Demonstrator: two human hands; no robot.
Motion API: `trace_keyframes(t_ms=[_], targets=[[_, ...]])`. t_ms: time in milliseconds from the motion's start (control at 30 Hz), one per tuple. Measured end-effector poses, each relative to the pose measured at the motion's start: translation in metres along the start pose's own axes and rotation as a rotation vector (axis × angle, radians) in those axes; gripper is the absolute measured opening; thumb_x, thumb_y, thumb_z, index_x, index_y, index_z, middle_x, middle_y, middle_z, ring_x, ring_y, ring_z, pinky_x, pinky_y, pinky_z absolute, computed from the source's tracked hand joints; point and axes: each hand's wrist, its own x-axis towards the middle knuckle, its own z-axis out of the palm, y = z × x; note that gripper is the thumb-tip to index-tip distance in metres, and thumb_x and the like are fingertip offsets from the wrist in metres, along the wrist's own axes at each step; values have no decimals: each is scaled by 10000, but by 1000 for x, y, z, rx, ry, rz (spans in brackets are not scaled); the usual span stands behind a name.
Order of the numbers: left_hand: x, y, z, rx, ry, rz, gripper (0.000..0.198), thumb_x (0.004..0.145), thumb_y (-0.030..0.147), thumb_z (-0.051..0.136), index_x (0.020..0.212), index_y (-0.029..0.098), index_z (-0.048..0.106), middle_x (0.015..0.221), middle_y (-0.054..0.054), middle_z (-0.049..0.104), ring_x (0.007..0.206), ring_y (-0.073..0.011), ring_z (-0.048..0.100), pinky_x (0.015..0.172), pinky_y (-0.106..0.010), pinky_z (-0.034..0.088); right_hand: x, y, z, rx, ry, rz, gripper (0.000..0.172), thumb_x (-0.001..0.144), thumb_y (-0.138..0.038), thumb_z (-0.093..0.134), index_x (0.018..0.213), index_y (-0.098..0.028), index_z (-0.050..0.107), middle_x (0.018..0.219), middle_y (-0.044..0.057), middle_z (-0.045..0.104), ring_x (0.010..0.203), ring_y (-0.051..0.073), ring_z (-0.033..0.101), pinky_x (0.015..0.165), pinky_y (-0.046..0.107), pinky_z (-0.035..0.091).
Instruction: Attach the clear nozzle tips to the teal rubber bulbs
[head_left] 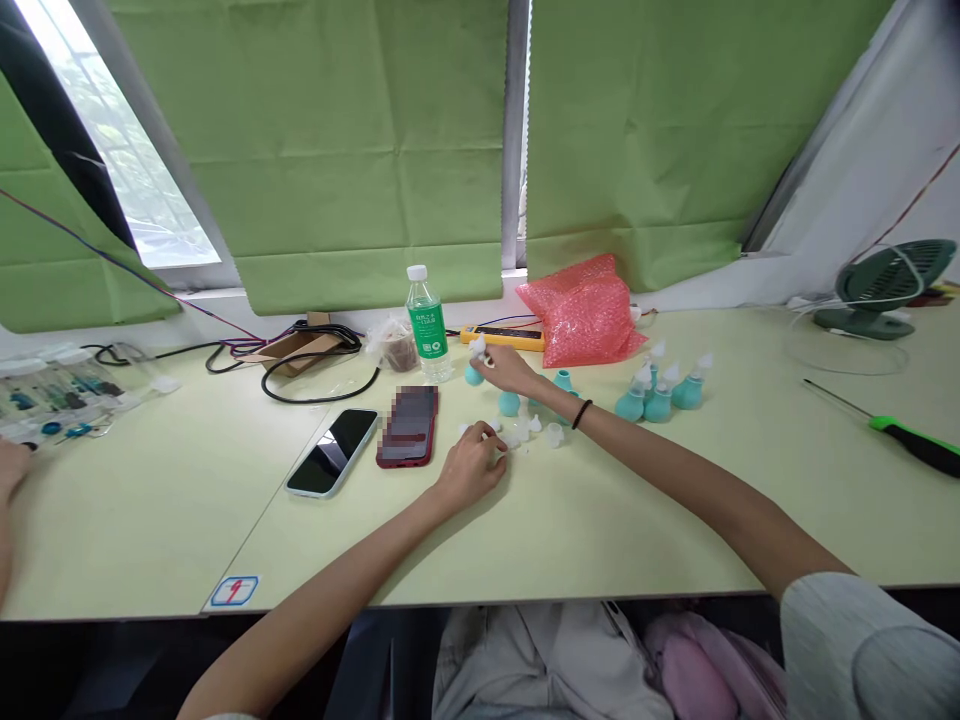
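My right hand (508,369) reaches forward over the table and pinches a small white cap (478,347) above a teal rubber bulb (473,375). My left hand (472,465) rests on the table with curled fingers on a small white piece (484,435). Loose white caps (534,430) and another teal bulb (509,403) lie between the hands. A group of teal bulbs with white tips (660,395) stands to the right.
Two phones (334,452) (409,425) lie left of my hands. A green-labelled water bottle (426,325), pink bubble wrap (583,310), black cables (315,360), a fan (885,285), a green-handled screwdriver (911,440). Another person's hand (11,465) shows at far left.
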Motion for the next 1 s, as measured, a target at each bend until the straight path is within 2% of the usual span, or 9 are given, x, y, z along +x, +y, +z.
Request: trace_keyframes(t_ms=[167,267,333,467,533,667,833,900,1000], targets=[[1,0,1,-34,21,13,241,729,240,409,922,192,545,1002,-65,448,729,-148,517,627,-281,428,-29,-34,-39,141,235,-43,270,806,-372,291,832,-152,446,756,52,564,685,135,507,629,250,358],[1,0,0,-78,72,17,235,752,234,375,912,196,543,991,-56,457,696,-129,514,597,-261,417,-64,-47,-55,304,156,-42,251,791,-381,331,838,-166,453,786,51,586,677,134,522,593,240,375],[1,0,-3,-143,126,15,231,769,240,358,905,191,539,957,-51,473,704,-124,509,591,-243,406,-88,-49,-59,344,8,-11,234,779,-375,366,833,-169,462,712,29,584,596,116,503,532,222,364],[1,3,-13,-396,183,30,267,811,278,300,821,155,537,791,-36,516,696,-113,487,591,-216,377,-123,-40,-49,177,-80,-29,235,705,-381,482,667,-154,530,533,-10,490,467,77,380,457,206,296],[1,4,-17,-557,137,22,332,826,311,262,728,138,528,671,-19,512,610,-94,462,557,-207,356,-132,-35,-41,99,-127,-59,233,691,-368,500,616,-152,549,482,-20,451,444,68,336,449,207,273],[2,5,-19,-789,-89,-40,374,798,381,327,572,121,473,499,13,446,462,-60,366,465,-192,289,-139,-34,-30,30,-232,-114,214,678,-350,518,636,-156,599,500,-10,507,461,70,366,486,211,280],[8,0,-15,-1062,-324,-123,408,778,421,348,524,115,440,409,28,394,379,-41,295,403,-192,203,-143,-37,-25,108,-284,-95,262,728,-354,461,699,-146,619,502,-12,500,462,67,344,462,200,261],[10,-3,-13,-1144,-352,-201,434,770,451,339,504,119,426,380,29,382,347,-40,282,386,-198,185,-143,-36,-24,134,-272,-91,266,734,-354,455,689,-144,611,486,-22,466,458,64,322,458,199,255],[12,-4,-15,-1203,-297,-294,461,758,495,313,502,126,420,367,30,373,334,-48,295,377,-201,189,-144,-34,-23,137,-228,-78,273,721,-375,471,634,-140,579,484,-27,438,466,66,311,474,206,262]])
